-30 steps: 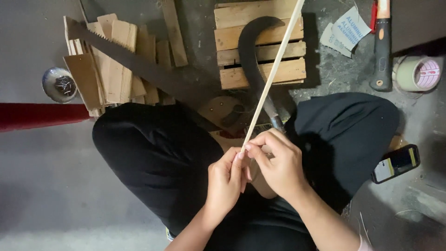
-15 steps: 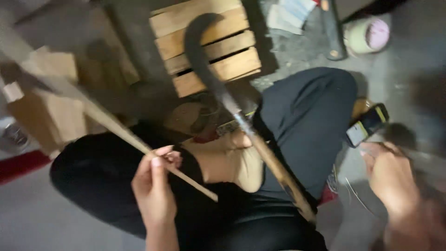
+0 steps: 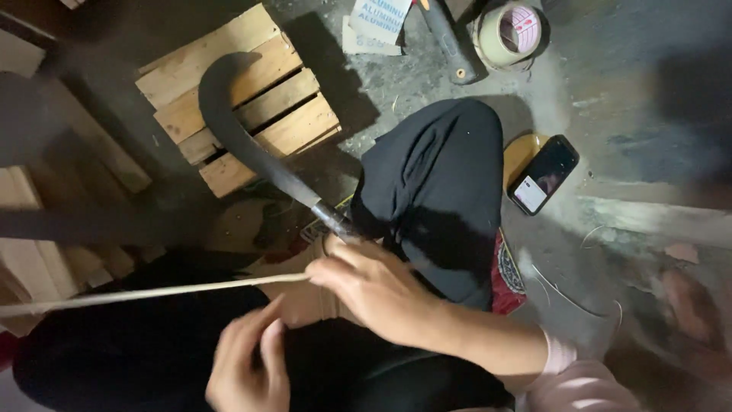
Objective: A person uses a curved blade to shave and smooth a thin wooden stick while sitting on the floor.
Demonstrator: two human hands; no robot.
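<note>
1. Strip (image 3: 152, 293) — thin pale bamboo or wood, lies level across the lap, running off the left edge. Looks light, springy, likely splintery; best pinched near its right end.
2. Right hand (image 3: 377, 286) — fingers closed on the strip's right end.
3. Left hand (image 3: 248, 366) — just below the strip, fingers loosely curled; whether it touches, cannot tell.
4. Knife (image 3: 244, 137) — dark curved blade over the pallet (image 3: 297, 126), handle by the right hand; the sharp edge stands close to the work.
5. Floor items, apart — phone (image 3: 543, 175), tape roll (image 3: 507, 34), hammer handle (image 3: 450, 46).
</note>
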